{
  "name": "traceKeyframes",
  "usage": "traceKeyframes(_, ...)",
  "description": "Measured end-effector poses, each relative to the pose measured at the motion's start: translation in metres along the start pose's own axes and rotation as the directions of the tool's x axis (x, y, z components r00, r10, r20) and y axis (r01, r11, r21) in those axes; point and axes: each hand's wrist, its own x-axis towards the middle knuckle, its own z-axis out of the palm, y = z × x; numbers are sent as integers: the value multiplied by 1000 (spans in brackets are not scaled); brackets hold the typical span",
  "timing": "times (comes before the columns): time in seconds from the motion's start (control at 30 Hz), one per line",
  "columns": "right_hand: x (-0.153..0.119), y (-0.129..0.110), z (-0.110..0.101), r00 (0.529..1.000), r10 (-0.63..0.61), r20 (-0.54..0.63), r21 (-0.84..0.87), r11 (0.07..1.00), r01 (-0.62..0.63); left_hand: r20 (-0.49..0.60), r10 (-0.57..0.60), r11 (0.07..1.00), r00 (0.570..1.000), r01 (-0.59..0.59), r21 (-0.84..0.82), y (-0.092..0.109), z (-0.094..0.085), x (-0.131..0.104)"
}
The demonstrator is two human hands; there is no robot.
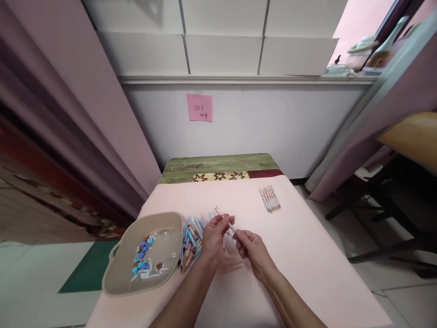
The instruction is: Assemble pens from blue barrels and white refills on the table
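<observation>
My left hand [215, 234] pinches a slim, pale pen [220, 211] that slants from upper left to lower right above the table. The fingers of my right hand [252, 248] are closed on the pen's lower end. Close to my left hand lies a heap of loose pen barrels [191, 239] in blue, orange-brown and pale colours. Below my hands are some clear or whitish pieces, partly hidden and hard to make out. Off to the right, several pale pens [269, 199] lie side by side in a neat row.
A beige basin [164, 269] at the table's left edge holds small blue, brown and white pieces [143, 255]. Pale pink cloth covers most of the table [300, 269]. A wall with a pink note [200, 108] stands behind; dark chair legs [355, 205] are at right.
</observation>
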Motion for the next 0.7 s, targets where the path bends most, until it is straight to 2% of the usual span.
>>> traceKeyframes(0.1, 2, 6, -7, 978, -192, -87, -120, 976, 181, -103, 7, 997, 995, -15, -77, 0, -9, 6)
traceKeyframes(0.17, 4, 11, -15, 956, -268, -120, -219, 946, 238, -165, 19, 994, 986, -36, -102, 2, -16, 12)
traceKeyframes(0.3, 5, 19, -30, 946, -289, -148, -417, 885, 206, -196, 116, 993, 974, -116, 14, 8, -28, 20)
traceKeyframes(0.4, 3, 18, -35, 948, -298, -116, -541, 819, 191, -227, 211, 975, 951, -187, 122, 11, -33, 25)
traceKeyframes(0.5, -3, 13, -37, 941, -327, -92, -699, 694, 173, -229, 271, 946, 935, -214, 244, 15, -38, 30)
traceKeyframes(0.6, -7, 11, -36, 935, -336, -110, -836, 541, 96, -192, 355, 877, 915, -254, 408, 18, -41, 34)
traceKeyframes(0.7, -6, 13, -34, 941, -324, -99, -887, 458, 64, -156, 387, 825, 909, -265, 499, 20, -42, 35)
